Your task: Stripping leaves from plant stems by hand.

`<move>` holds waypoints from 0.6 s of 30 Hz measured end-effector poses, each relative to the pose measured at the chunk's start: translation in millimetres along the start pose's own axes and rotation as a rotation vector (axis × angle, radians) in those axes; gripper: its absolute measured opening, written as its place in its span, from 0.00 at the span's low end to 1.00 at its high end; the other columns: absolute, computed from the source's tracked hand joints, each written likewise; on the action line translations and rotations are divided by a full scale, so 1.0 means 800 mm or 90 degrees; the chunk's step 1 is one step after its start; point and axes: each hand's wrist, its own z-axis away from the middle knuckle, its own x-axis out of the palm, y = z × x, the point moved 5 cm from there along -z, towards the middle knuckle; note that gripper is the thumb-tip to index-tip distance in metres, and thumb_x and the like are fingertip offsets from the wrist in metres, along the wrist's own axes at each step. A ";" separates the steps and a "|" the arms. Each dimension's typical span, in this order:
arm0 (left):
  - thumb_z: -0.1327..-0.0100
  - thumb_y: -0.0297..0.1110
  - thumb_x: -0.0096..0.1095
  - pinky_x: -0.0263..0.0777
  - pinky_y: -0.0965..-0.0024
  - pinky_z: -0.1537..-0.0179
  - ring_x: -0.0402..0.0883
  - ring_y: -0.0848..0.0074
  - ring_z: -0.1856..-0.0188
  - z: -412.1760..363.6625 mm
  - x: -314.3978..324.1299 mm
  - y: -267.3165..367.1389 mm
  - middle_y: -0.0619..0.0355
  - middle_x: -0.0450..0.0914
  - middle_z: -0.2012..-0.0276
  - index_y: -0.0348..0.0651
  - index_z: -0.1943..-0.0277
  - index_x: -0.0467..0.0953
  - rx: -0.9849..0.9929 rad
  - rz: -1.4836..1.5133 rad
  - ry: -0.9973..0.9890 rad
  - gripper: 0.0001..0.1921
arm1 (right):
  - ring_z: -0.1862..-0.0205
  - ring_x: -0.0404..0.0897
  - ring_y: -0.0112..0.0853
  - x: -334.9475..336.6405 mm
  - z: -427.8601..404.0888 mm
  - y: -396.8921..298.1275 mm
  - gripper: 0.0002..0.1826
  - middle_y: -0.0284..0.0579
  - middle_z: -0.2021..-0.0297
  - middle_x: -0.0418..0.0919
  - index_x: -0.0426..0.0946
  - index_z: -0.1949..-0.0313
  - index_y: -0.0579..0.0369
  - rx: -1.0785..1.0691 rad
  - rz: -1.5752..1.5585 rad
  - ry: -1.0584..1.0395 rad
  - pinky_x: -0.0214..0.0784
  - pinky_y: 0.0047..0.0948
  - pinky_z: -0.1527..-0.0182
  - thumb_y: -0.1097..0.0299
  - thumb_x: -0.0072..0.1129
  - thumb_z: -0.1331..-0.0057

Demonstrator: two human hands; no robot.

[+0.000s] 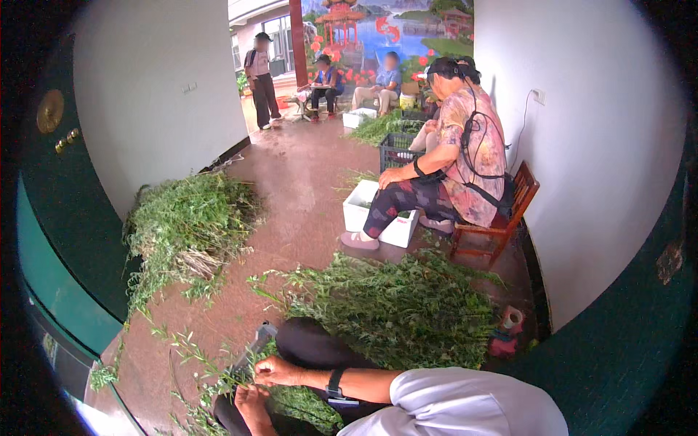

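Observation:
Low in the view, my left hand (252, 402) is closed on a leafy green plant stem (202, 354) that reaches up and left over the floor. Just above it, my right hand (277, 371) has its fingers bent at the same stem; whether they pinch it is too small to tell. Both hands are over a dark crate (260, 339) between my knees, which holds loose green leaves (305, 406). Beyond my knee lies a large heap of cut leafy stems (398, 305).
Another plant heap (191, 223) lies by the left wall. A person (474, 141) sits on a wooden chair (521, 201) beside a white foam box (361, 204) and a black crate (398, 150). Several other people are farther back. A paper roll (511, 318) lies right of my heap.

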 end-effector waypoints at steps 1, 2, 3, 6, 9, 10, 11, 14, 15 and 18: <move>0.39 0.24 0.50 0.66 0.79 0.71 0.72 0.78 0.77 0.000 0.001 -0.001 0.59 0.74 0.76 0.39 0.69 0.68 0.004 -0.031 -0.014 0.03 | 0.82 0.63 0.15 -0.001 0.001 0.001 0.14 0.27 0.86 0.64 0.66 0.80 0.55 0.002 -0.002 0.003 0.55 0.21 0.80 0.66 0.55 0.39; 0.39 0.24 0.49 0.64 0.80 0.71 0.72 0.79 0.76 0.004 0.002 0.000 0.59 0.74 0.75 0.38 0.68 0.69 -0.004 0.013 -0.015 0.02 | 0.82 0.63 0.15 0.000 0.002 0.001 0.14 0.27 0.86 0.64 0.66 0.81 0.55 0.008 -0.010 0.003 0.55 0.21 0.80 0.67 0.55 0.39; 0.39 0.24 0.49 0.64 0.80 0.71 0.72 0.79 0.76 0.006 0.002 0.001 0.59 0.74 0.75 0.38 0.68 0.69 -0.008 0.011 -0.012 0.02 | 0.82 0.63 0.15 0.000 0.002 0.001 0.14 0.27 0.86 0.65 0.66 0.81 0.55 0.014 -0.016 0.004 0.55 0.21 0.80 0.67 0.55 0.39; 0.40 0.24 0.50 0.66 0.78 0.70 0.72 0.79 0.76 0.009 0.013 0.013 0.58 0.75 0.74 0.37 0.65 0.70 0.007 0.002 -0.013 0.02 | 0.82 0.65 0.16 0.001 0.001 -0.002 0.11 0.28 0.85 0.68 0.70 0.78 0.57 0.015 -0.013 -0.011 0.57 0.20 0.79 0.68 0.53 0.39; 0.40 0.24 0.51 0.67 0.77 0.70 0.72 0.77 0.76 0.006 0.020 0.017 0.57 0.75 0.74 0.36 0.65 0.69 0.007 0.026 -0.011 0.02 | 0.81 0.65 0.16 0.004 0.002 -0.012 0.11 0.29 0.85 0.69 0.71 0.78 0.57 0.028 -0.010 -0.038 0.58 0.20 0.79 0.67 0.53 0.38; 0.40 0.24 0.51 0.67 0.76 0.69 0.72 0.76 0.75 0.005 0.017 0.016 0.57 0.75 0.75 0.36 0.66 0.68 0.002 0.058 -0.023 0.01 | 0.81 0.66 0.16 0.008 0.003 -0.017 0.12 0.29 0.84 0.70 0.71 0.78 0.57 0.046 0.004 -0.060 0.58 0.20 0.78 0.66 0.53 0.38; 0.40 0.24 0.51 0.67 0.76 0.69 0.72 0.76 0.75 0.003 0.014 0.015 0.57 0.75 0.75 0.36 0.66 0.68 0.000 0.058 -0.022 0.01 | 0.81 0.66 0.16 0.009 0.001 -0.015 0.12 0.29 0.84 0.70 0.71 0.78 0.57 0.048 0.003 -0.060 0.58 0.20 0.78 0.66 0.53 0.38; 0.39 0.25 0.51 0.68 0.75 0.69 0.72 0.75 0.76 -0.005 0.008 0.016 0.57 0.73 0.76 0.36 0.67 0.68 0.004 0.052 -0.031 0.02 | 0.81 0.66 0.17 0.011 -0.008 -0.011 0.12 0.29 0.83 0.71 0.71 0.77 0.57 0.053 -0.001 -0.061 0.59 0.21 0.78 0.65 0.53 0.37; 0.38 0.25 0.52 0.68 0.75 0.69 0.71 0.76 0.76 -0.008 0.002 0.014 0.58 0.73 0.76 0.37 0.67 0.68 -0.004 0.043 -0.001 0.03 | 0.80 0.65 0.16 0.010 -0.010 -0.011 0.12 0.29 0.82 0.70 0.71 0.76 0.57 0.053 -0.016 -0.052 0.59 0.20 0.78 0.65 0.53 0.37; 0.37 0.27 0.52 0.68 0.74 0.69 0.70 0.76 0.77 -0.014 -0.006 0.014 0.59 0.71 0.78 0.38 0.68 0.68 0.000 0.038 0.034 0.04 | 0.80 0.65 0.16 0.000 -0.018 -0.013 0.11 0.29 0.82 0.69 0.70 0.75 0.57 0.052 -0.047 0.020 0.59 0.20 0.77 0.65 0.53 0.36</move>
